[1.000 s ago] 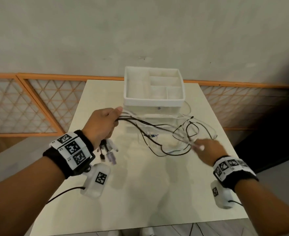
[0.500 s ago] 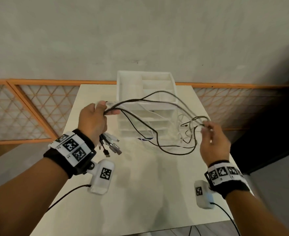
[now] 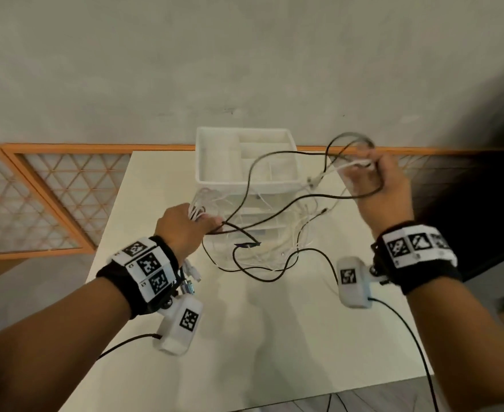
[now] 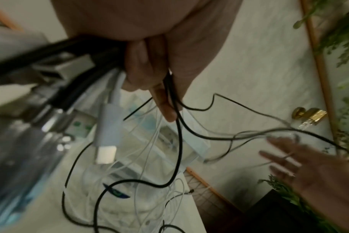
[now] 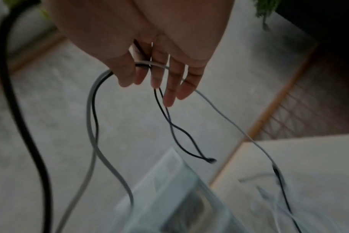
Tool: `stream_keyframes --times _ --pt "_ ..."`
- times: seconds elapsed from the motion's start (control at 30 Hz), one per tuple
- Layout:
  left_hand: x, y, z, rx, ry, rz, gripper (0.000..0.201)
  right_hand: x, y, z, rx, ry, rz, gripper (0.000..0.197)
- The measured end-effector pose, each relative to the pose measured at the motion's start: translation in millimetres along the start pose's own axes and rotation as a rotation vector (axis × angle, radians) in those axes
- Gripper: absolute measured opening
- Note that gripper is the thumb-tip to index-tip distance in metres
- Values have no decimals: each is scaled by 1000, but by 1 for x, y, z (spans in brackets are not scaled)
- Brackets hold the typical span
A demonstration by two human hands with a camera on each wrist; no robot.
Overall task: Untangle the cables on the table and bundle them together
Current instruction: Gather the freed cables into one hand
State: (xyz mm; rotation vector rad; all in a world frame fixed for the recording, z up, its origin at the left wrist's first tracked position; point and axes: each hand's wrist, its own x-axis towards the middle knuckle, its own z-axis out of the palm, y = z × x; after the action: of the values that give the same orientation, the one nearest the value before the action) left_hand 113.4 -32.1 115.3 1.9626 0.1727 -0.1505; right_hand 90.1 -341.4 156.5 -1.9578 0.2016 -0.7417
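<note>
A tangle of thin black and white cables [image 3: 262, 233] hangs between both hands above the cream table [image 3: 244, 337]. My left hand [image 3: 185, 227] grips a bunch of cable ends over the table's middle; plugs [image 4: 106, 141] hang below its fist. My right hand [image 3: 381, 185] is raised at the right, fingers hooked through loops of black and grey cable [image 5: 94, 97]. Loose white strands [image 3: 244, 260] lie on the table between the hands.
A white compartment organizer [image 3: 246, 157] on clear drawers stands at the table's far middle, right behind the cables. An orange lattice railing [image 3: 42, 197] runs behind the table. Wrist camera leads [image 3: 408, 331] trail off the near edge.
My right hand has lifted up and to the right, pulling cable loops higher and wider. My left hand has dropped lower and moved toward the middle, still gripping its bunch.
</note>
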Motion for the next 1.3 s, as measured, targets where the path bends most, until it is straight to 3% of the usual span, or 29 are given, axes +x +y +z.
stream_keyframes --times 0.07,0.13,0.27,0.43,0.53,0.63,0.7,0.77,0.8,0.9,1.07,1.2,1.3 --pt "2 -6 0 65 41 -70 39 10 -11 -10 -16 49 -71 33" --pt "4 -8 -4 -22 47 -107 42 8 -8 -17 -134 51 -75 46" --pt "4 5 -22 -324 26 -133 35 -25 36 -14 -414 -44 84 61" --pt "-1 26 -33 -513 -109 -82 24 -87 118 3 -721 -405 368 82" --pt "-5 32 -34 -487 -116 -61 19 -109 134 6 -703 -605 455 88" --pt "-7 34 -33 -432 -146 -25 16 -102 110 6 -728 -657 363 80" --pt "-8 36 -31 -371 -170 -6 19 -87 79 11 -677 -457 217 62" --pt "-13 41 -27 -299 -219 20 23 -72 34 18 -448 -281 21 41" --pt "-16 44 -24 -270 -254 39 24 -68 9 24 -322 -277 -62 36" --pt "-26 56 -16 -229 -360 112 24 -66 -47 45 -88 -478 -194 36" --pt "-34 61 -20 -176 -425 165 25 -74 -54 73 42 -617 -67 13" --pt "-34 61 -33 -300 -302 196 22 -76 9 73 -358 -644 -13 9" --pt "-27 66 -49 -433 -157 221 11 -75 78 57 -728 -653 223 19"
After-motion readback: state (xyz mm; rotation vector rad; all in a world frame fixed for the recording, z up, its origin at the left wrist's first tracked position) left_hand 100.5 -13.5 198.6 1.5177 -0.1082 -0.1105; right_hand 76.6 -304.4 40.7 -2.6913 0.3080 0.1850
